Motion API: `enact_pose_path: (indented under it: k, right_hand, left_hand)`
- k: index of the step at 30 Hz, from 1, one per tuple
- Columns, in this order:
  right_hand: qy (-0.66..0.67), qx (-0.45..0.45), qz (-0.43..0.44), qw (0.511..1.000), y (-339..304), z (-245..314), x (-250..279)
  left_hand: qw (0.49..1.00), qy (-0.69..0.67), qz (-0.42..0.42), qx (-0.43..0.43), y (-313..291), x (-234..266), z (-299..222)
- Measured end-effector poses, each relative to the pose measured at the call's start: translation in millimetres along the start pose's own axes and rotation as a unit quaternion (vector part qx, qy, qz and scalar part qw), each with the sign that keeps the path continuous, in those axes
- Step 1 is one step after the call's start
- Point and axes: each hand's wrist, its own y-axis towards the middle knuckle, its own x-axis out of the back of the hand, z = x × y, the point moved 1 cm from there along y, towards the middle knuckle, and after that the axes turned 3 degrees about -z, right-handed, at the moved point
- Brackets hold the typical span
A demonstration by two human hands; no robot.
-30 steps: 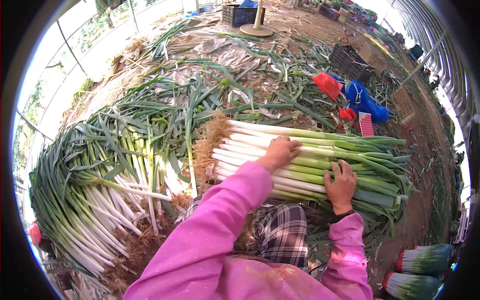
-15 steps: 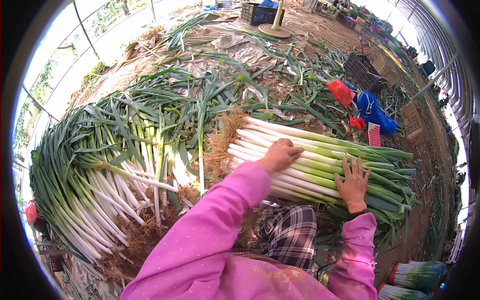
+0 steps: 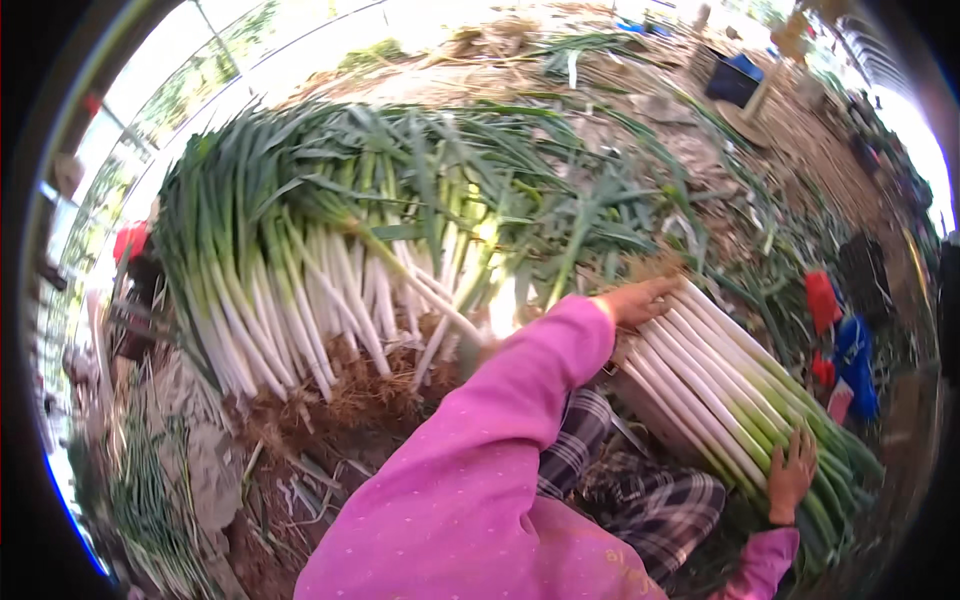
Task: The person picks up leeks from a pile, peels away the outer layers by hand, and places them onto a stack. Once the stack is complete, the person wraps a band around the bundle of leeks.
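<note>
A row of long leeks (image 3: 700,370) lies side by side in front of me, roots at the far left, white stalks in the middle, green leaves at the near right. My left hand (image 3: 640,302) rests across the root end, fingers stretched out against the roots (image 3: 655,266) and the tops of the white stalks. Flat on the green part lies my right hand (image 3: 792,468), its fingers spread. The support under the bundle is mostly hidden.
To my left is a big heap of leeks (image 3: 300,290) with soil-covered roots (image 3: 350,380) toward me. Loose leaves litter the ground beyond. A blue bag (image 3: 853,362), a red bag (image 3: 823,300) and a dark crate (image 3: 865,275) are at the right; a stand with a round base (image 3: 742,124) is farther back.
My left hand has moved from the middle of the white stalks to the root end. My right hand stays on the green part. The view has swung left, showing more of the heap.
</note>
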Motion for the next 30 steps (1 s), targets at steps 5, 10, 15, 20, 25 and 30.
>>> enact_pose_path:
  k: [5,10,15,20,25,30]
  right_hand:
    - [0.003,0.020,-0.009,1.000,16,29,-4]
    - [-0.032,0.001,-0.005,0.999,15,13,-8]
    - [-0.035,-0.004,0.009,0.999,14,13,-8]
    - [-0.060,-0.017,0.015,0.998,8,9,0]
    - [-0.043,-0.005,0.001,0.999,14,13,-2]
    - [-0.047,-0.015,-0.003,0.999,13,12,3]
  left_hand:
    - [0.803,0.179,-0.533,0.199,-226,151,70]
    - [0.598,0.169,-0.631,0.465,-329,226,87]
    - [0.586,0.060,-0.655,0.473,-334,259,133]
    - [0.638,-0.065,-0.681,0.353,-280,242,136]
    - [0.621,-0.001,-0.723,0.303,-273,249,106]
    - [0.631,-0.147,-0.686,0.332,-260,206,63]
